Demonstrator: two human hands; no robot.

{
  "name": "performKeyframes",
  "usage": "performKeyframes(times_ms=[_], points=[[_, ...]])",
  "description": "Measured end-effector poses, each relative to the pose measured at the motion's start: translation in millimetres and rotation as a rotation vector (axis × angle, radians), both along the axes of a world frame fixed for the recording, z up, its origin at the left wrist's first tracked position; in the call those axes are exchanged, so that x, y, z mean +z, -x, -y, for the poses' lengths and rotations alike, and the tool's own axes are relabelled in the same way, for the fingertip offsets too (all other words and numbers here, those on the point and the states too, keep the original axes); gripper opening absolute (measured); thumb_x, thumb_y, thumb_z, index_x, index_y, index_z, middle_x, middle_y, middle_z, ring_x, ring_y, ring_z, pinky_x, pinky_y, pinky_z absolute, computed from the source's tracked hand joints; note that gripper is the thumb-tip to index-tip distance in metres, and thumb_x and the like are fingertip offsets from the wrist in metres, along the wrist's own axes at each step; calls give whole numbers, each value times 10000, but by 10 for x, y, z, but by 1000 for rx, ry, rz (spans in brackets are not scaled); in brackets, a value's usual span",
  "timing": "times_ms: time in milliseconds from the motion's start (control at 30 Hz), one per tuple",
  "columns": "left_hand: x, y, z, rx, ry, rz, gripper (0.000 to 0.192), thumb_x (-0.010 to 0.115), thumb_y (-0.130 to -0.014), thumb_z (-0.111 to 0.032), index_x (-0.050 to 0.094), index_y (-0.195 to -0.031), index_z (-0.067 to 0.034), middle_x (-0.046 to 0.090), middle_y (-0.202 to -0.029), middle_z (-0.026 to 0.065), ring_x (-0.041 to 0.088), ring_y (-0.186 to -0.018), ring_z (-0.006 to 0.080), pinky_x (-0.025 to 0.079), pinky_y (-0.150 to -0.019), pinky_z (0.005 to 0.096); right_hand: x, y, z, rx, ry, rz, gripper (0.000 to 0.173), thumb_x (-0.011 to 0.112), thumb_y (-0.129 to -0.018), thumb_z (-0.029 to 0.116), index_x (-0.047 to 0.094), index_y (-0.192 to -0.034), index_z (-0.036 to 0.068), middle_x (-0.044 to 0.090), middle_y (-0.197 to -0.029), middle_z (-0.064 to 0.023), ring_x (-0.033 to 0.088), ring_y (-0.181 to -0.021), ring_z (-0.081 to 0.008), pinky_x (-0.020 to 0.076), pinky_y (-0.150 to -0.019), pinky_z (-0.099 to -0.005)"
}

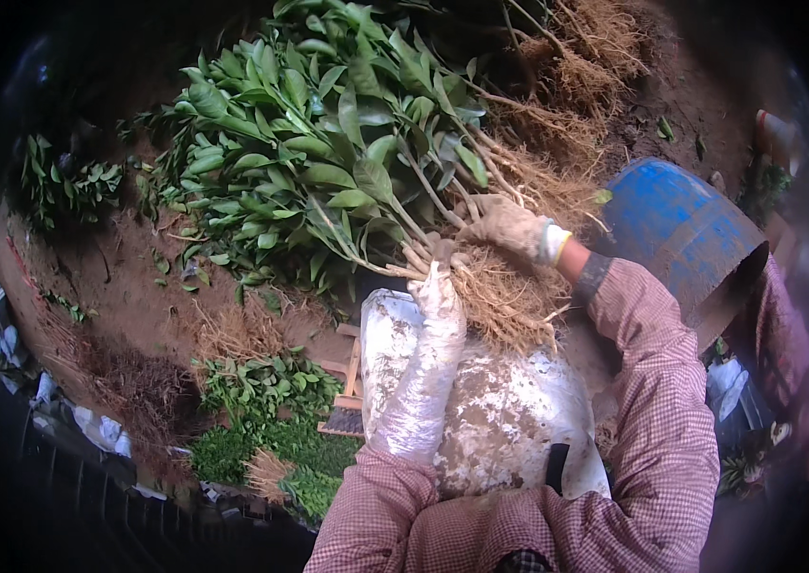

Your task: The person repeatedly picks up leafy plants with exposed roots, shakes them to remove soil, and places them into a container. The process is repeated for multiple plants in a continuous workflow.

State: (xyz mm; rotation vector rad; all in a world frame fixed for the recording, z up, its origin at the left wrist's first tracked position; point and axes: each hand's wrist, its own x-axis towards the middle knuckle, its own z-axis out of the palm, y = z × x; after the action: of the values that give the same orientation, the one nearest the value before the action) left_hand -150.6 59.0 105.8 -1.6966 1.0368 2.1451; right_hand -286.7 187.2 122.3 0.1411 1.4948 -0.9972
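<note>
My left hand [438, 279], its forearm wrapped in silvery plastic film, grips the stem bases of a bundle of leafy bare-root saplings [368, 175]. Pale, tangled roots [508, 297] fan out to the right of that hand, above my lap. Wearing a soiled glove with a white and yellow cuff, my right hand [497, 220] is closed around sapling stems just above and right of the left. Its fingertips are partly hidden by stems and leaves. A muddy white plastic sheet [519, 415] covers my lap beneath the roots.
A blue barrel [676, 229] lies to the right, near another person's pink clothing [780, 329]. More bare roots [583, 64] lie at the top. Lower left are cut greenery [268, 387], dark twigs [143, 383] and a small wooden frame [343, 414]. Bare soil [111, 272] shows at left.
</note>
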Motion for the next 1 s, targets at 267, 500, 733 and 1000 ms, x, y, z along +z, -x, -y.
performKeyframes(times_ms=[267,500,733,1000], points=[[-90,-265,228,-1106,236,-168,722,557,-969,-439,233,-1525,-111,262,-1553,244,393,-1374,358,442,-1035,383,162,-272,-157,-398,287,227,410,665,-880,188,603,-1234,-10,670,-1129,-72,602,-1001,-122,489,-880,-271],[-284,-292,-82,-964,784,8,564,705,-886,-133,467,-1362,52,620,-1191,120,598,-1044,145,504,-864,279,-53,-343,-285,-456,278,331,348,654,-898,195,625,-1177,-12,668,-1069,-76,606,-962,-142,493,-856,-281],[203,31,62,-175,159,-81,630,733,-876,-138,420,-1378,79,533,-1305,163,568,-1094,147,503,-872,278,-468,-323,-503,49,-283,-619,170,561,-931,106,572,-1086,39,659,-854,-149,641,-797,-274,516,-730,-391],[353,220,235,-213,267,-37,562,716,-897,-144,453,-1341,79,566,-1256,160,588,-1043,147,505,-847,271,-413,484,-904,495,-595,-328,460,615,-936,346,525,-1294,71,693,-1060,-147,675,-711,-190,543,-548,-317]])
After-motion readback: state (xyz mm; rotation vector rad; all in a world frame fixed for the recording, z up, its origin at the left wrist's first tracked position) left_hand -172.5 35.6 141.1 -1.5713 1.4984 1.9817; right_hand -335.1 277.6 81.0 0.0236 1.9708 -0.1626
